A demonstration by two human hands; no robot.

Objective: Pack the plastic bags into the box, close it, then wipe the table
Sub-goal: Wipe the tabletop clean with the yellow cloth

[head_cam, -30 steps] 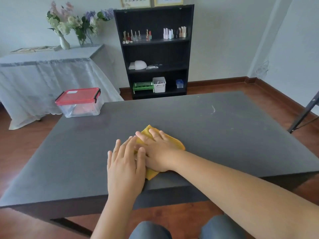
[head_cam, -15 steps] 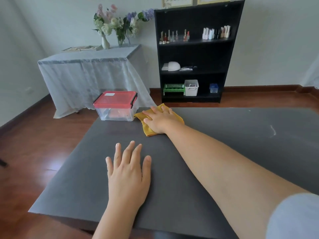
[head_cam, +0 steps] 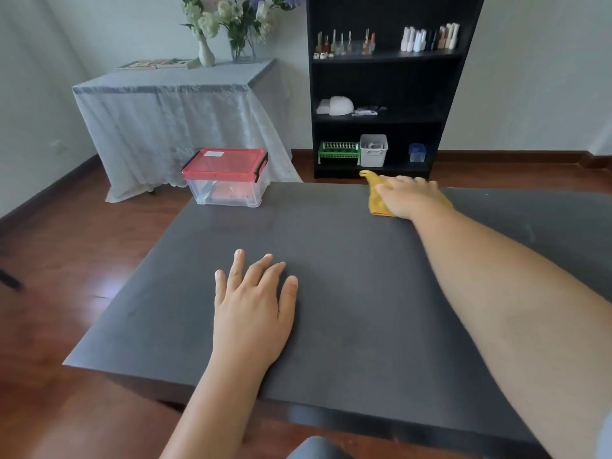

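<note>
A clear plastic box [head_cam: 228,190] with a red lid clipped shut stands at the far left corner of the dark grey table [head_cam: 347,293]; something pinkish shows inside it. A yellow cloth [head_cam: 376,193] lies at the table's far edge, right of the box. My right hand [head_cam: 405,198] presses flat on the cloth with straight fingers, arm stretched far forward. My left hand [head_cam: 253,309] rests palm down on the bare tabletop near the front edge, fingers spread, holding nothing.
Beyond the table stands a black shelf unit [head_cam: 384,91] with small bottles and bins. A side table under a lace cloth [head_cam: 175,117] with flower vases is at the back left. Wooden floor surrounds the table.
My right hand has slid the yellow cloth from beside the box to the right along the far edge. My left hand has stayed flat on the table.
</note>
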